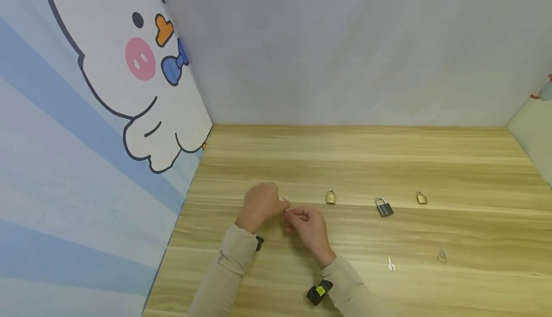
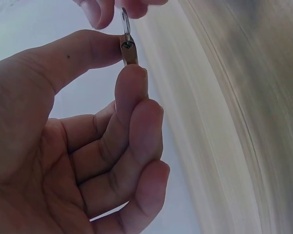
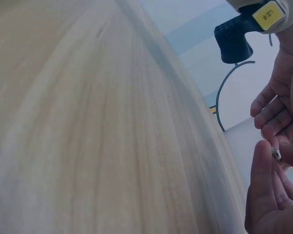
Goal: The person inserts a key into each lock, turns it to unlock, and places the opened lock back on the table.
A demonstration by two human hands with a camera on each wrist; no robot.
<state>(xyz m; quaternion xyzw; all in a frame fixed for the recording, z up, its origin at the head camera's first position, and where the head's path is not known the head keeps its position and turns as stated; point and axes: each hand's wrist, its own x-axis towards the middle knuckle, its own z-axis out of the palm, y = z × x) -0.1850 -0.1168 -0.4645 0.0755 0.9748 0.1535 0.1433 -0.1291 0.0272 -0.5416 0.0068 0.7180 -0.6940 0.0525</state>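
Note:
My left hand point(image 1: 264, 205) pinches a small brass padlock point(image 2: 130, 54) between thumb and index finger, its keyhole end facing the other hand. A silver key point(image 2: 126, 23) stands at that keyhole, in line with the lock body. The fingers of my right hand point(image 1: 311, 228) pinch the key's far end, seen at the top of the left wrist view. In the right wrist view both hands meet at the right edge, and the fingers mostly hide the padlock.
Right of my hands on the wooden table point(image 1: 276, 149) lie a brass padlock point(image 1: 330, 198), a black padlock point(image 1: 385, 209) and another brass padlock point(image 1: 421, 198). Nearer me are a loose key point(image 1: 391, 264) and a key with a ring point(image 1: 442, 255). A cartoon-printed curtain point(image 1: 108, 164) borders the left side.

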